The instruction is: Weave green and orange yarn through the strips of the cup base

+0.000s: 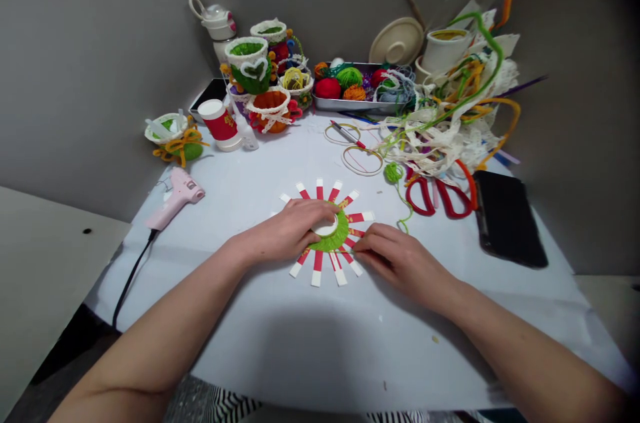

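A cut paper cup (318,271) lies spread on the white table, its red and white strips fanned out like rays. Green yarn (340,231) is woven in a ring around its round white base. My left hand (287,226) grips the left side of the ring, thumb and fingers over the base. At the right-hand strips my right hand (395,256) is closed with fingertips pinched together, apparently on the green yarn, beside the lower right strips. A small green yarn ball (393,172) lies behind my right hand with a loose strand trailing forward.
Red-handled scissors (453,200) and a black phone (509,218) lie at the right. A pink glue gun (176,199) rests at the left, its cord running forward. Yarn-covered cups (270,110), a tray (345,104) of yarn balls and a lace heap (430,143) line the back.
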{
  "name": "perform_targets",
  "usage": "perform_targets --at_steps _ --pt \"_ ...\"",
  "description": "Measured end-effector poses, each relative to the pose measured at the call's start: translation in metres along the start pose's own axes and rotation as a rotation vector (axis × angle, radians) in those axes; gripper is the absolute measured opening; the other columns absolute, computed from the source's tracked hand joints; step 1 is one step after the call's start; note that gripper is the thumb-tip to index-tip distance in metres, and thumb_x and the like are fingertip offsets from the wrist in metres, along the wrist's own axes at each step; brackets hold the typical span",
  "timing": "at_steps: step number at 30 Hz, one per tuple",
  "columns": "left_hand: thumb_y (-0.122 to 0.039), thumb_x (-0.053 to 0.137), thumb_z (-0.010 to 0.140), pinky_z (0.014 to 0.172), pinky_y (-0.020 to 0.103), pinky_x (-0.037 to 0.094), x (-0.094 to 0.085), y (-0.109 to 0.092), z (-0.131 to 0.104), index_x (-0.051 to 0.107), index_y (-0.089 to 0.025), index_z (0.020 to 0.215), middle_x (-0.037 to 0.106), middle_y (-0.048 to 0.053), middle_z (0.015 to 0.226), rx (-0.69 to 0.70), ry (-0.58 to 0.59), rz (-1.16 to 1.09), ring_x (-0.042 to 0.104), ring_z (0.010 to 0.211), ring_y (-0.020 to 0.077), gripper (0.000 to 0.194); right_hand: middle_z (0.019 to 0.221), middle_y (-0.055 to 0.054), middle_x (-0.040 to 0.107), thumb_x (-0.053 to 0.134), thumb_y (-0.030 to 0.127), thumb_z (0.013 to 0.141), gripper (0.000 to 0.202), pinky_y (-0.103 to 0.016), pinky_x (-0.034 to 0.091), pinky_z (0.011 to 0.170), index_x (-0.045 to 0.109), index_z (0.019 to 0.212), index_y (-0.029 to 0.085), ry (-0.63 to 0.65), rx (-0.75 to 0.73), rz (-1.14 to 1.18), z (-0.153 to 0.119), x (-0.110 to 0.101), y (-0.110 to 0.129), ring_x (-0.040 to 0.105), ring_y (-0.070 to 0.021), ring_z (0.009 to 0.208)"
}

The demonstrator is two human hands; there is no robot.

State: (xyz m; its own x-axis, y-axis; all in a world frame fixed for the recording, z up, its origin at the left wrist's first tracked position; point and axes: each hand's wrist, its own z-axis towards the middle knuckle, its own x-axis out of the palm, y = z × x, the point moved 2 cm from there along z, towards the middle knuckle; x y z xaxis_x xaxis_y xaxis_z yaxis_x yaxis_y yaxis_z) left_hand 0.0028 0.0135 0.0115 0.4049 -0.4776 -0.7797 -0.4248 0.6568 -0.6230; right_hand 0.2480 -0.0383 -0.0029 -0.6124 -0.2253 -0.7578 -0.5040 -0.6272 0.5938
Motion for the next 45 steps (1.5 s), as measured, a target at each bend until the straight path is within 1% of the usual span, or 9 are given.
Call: perform_targets --at_steps 7,13,21,25,28,31,35,41,45 --pt "-0.005 0.051 0.093 0.118 0.050 0.048 -0.002 -0.004 -0.001 0.051 -0.020 0.137 0.057 0.016 0.153 0.025 -0.003 -0.042 0.054 0.143 0.0272 0.046 0.096 -0.006 0.069 0.052 0.018 0.106 0.017 -0.031 0.052 0.076 0.069 0.103 0.020 0.054 0.008 -0.045 -0.002 -0.002 0.002 0.064 -0.0193 0.088" --pt "-0.028 0.070 0.098 0.109 0.051 0.053 0.006 -0.006 0.005 0.054 -0.020 0.134 0.066 0.015 0.136 -0.022 -0.081 0.005 0.062 0.127 0.0308 0.040 0.098 -0.008 0.068 0.051 0.016 0.106 0.019 -0.032 0.052 0.076 0.070 0.104 0.018 0.135 -0.018 -0.066 -0.005 -0.005 0.003 0.063 -0.0197 0.088" --pt "-0.021 0.074 0.097 0.110 0.049 0.053 0.013 -0.004 0.008 0.055 -0.023 0.131 0.066 0.011 0.134 -0.003 -0.110 -0.001 0.059 0.128 0.0289 0.039 0.094 -0.007 0.068 0.048 0.014 0.106 0.024 -0.029 0.049 0.073 0.071 0.099 0.018 0.228 -0.064 -0.041 -0.007 -0.022 0.015 0.062 -0.0176 0.084" --pt "-0.020 0.074 0.097 0.110 0.050 0.052 0.012 -0.005 0.008 0.056 -0.023 0.130 0.066 0.011 0.134 0.008 -0.113 -0.012 0.059 0.128 0.0286 0.038 0.090 -0.006 0.065 0.048 0.016 0.106 0.024 -0.030 0.047 0.071 0.070 0.096 0.017 0.317 -0.091 -0.067 -0.013 -0.017 0.023 0.060 -0.0180 0.082" --pt "-0.021 0.074 0.097 0.110 0.050 0.052 0.012 -0.004 0.008 0.056 -0.024 0.130 0.066 0.010 0.134 0.010 -0.112 -0.019 0.059 0.128 0.0285 0.038 0.088 -0.006 0.064 0.052 0.012 0.102 0.021 -0.030 0.044 0.066 0.066 0.088 0.018 0.362 -0.076 -0.142 -0.017 -0.011 0.025 0.058 -0.0178 0.077" --pt "-0.021 0.074 0.097 0.111 0.050 0.051 0.012 -0.003 0.009 0.056 -0.025 0.130 0.066 0.010 0.134 0.013 -0.109 -0.021 0.059 0.128 0.0285 0.038 0.086 -0.005 0.063 0.054 0.013 0.098 0.018 -0.032 0.040 0.063 0.062 0.084 0.019 0.304 0.017 -0.250 -0.020 -0.010 0.022 0.057 -0.0184 0.073" --pt "-0.022 0.074 0.097 0.111 0.050 0.051 0.012 -0.003 0.009 0.056 -0.025 0.131 0.066 0.009 0.134 0.005 -0.102 -0.018 0.059 0.128 0.0279 0.039 0.082 -0.005 0.062 0.055 0.018 0.100 0.019 -0.034 0.041 0.065 0.059 0.082 0.019 0.172 0.136 -0.337 -0.018 -0.014 0.010 0.057 -0.0199 0.073" --pt "-0.024 0.075 0.097 0.113 0.051 0.050 0.014 -0.001 0.009 0.058 -0.024 0.132 0.066 0.011 0.136 0.003 -0.114 -0.022 0.058 0.131 0.0283 0.039 0.083 -0.004 0.064 0.061 0.025 0.103 0.018 -0.031 0.043 0.070 0.063 0.085 0.020 0.051 0.203 -0.181 -0.005 -0.007 -0.006 0.060 -0.0195 0.079" --pt "-0.023 0.075 0.097 0.113 0.052 0.051 0.013 -0.002 0.009 0.057 -0.025 0.132 0.066 0.010 0.135 0.001 -0.113 -0.030 0.058 0.131 0.0286 0.040 0.075 -0.001 0.060 0.063 0.028 0.102 0.027 -0.030 0.039 0.065 0.057 0.077 0.021 -0.176 0.266 -0.146 0.002 0.002 -0.012 0.055 -0.0169 0.070"
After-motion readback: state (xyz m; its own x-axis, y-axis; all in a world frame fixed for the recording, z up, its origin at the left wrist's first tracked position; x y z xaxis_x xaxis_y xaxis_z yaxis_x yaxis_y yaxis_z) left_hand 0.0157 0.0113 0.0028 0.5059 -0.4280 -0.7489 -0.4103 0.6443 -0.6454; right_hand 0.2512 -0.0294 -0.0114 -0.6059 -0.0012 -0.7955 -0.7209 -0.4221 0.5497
